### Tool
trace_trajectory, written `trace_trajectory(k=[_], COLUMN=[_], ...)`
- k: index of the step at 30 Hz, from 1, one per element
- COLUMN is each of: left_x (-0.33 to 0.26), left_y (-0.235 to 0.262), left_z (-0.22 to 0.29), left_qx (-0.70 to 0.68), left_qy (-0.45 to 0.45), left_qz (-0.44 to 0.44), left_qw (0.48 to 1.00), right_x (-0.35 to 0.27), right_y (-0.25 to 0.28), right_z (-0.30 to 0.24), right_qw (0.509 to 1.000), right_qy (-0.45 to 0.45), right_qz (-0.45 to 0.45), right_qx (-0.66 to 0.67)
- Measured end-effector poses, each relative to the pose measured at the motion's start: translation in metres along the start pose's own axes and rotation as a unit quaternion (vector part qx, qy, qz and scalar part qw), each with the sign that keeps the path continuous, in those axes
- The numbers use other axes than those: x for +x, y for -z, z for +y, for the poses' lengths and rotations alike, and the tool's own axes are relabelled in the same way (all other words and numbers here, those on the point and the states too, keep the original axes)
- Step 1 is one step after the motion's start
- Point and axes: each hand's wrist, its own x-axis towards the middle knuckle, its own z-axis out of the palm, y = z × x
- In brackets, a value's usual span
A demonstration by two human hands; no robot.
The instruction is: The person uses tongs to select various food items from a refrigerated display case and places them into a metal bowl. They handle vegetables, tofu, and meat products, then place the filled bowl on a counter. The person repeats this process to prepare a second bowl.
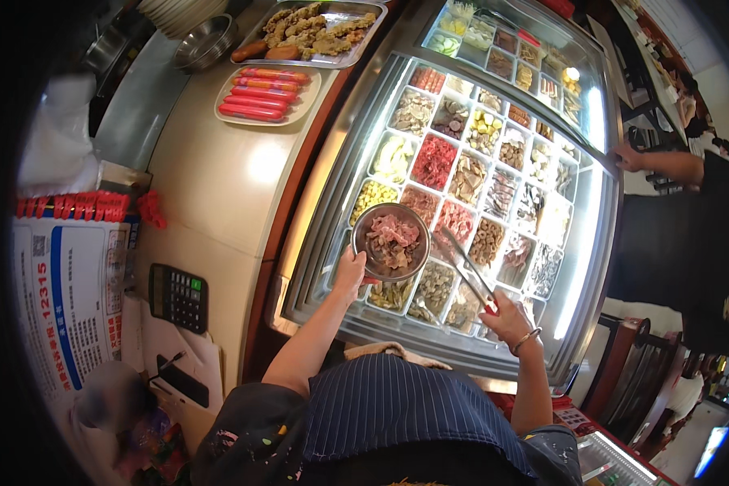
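Note:
My left hand [350, 271] grips the near rim of a round metal bowl [371, 220] that holds pink and brown meat slices [393, 240]. The bowl hangs over the lit display case [330, 166], above its near trays. My right hand [506, 318], with a bracelet on the wrist, holds metal tongs [466, 263]. The tongs point up and left, their tips just right of the bowl over a tray of red meat. Many small trays of cut food [468, 176] fill the case.
A person in black [688, 235] stands on the far side with a hand on the case's edge. On the beige counter to the left lie a plate of red sausages [259, 93], a tray of fried pieces [312, 31], metal bowls [206, 40] and a calculator [178, 297].

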Motion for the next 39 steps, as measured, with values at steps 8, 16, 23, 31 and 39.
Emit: trace_trajectory(k=[8, 16, 23, 31, 39], left_x=[0.054, 0.083, 0.091, 0.104, 0.128], left_y=[-0.003, -0.006, -0.004, -0.001, -0.014], left_z=[-0.001, -0.01, -0.011, -0.003, 0.007], left_qx=[-0.012, -0.04, -0.079, -0.121, -0.133], left_qy=[0.022, 0.033, 0.052, 0.047, 0.049], left_qz=[0.008, -0.008, -0.009, -0.006, -0.015], left_qw=[1.0, 0.999, 0.995, 0.992, 0.99], right_x=[0.191, 0.378, 0.461, 0.453, 0.369], right_y=[0.06, 0.064, 0.02, 0.013, 0.089], right_z=[-0.046, -0.142, -0.16, -0.164, -0.142], right_qw=[0.944, 0.857, 0.742, 0.75, 0.875], right_qy=[-0.017, 0.02, 0.19, 0.126, -0.036], right_qz=[0.034, -0.047, -0.058, -0.12, -0.069], right_qx=[-0.329, -0.513, -0.64, -0.639, -0.478])
